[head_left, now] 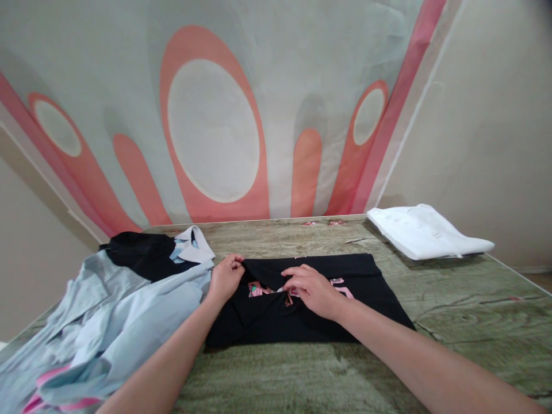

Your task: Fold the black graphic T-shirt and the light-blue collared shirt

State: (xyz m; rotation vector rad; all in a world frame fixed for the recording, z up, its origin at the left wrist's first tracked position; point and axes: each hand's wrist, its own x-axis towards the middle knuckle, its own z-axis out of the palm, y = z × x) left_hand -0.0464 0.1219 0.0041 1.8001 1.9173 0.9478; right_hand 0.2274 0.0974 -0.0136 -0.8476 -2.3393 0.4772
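A black T-shirt with a pink print (366, 310) lies folded into a wide rectangle on the table in front of me. My left hand (227, 278) is at its far left corner, pinching the edge of the cloth between thumb and fingers. My right hand (311, 290) rests over the middle of the shirt, beside the print. Its fingers are bent and closed at the fabric, where small creases run together. Between my hands a fold of the cloth stands slightly raised, baring part of the pink print. The thumb of my right hand is partly hidden.
On the left, a loose heap of light blue and grey clothes (142, 322) carries a black garment (142, 250) with a white collar (195, 246). At the far right lies a folded white garment (426, 230). The wood-patterned table (276, 379) meets a printed backdrop (280, 86) behind.
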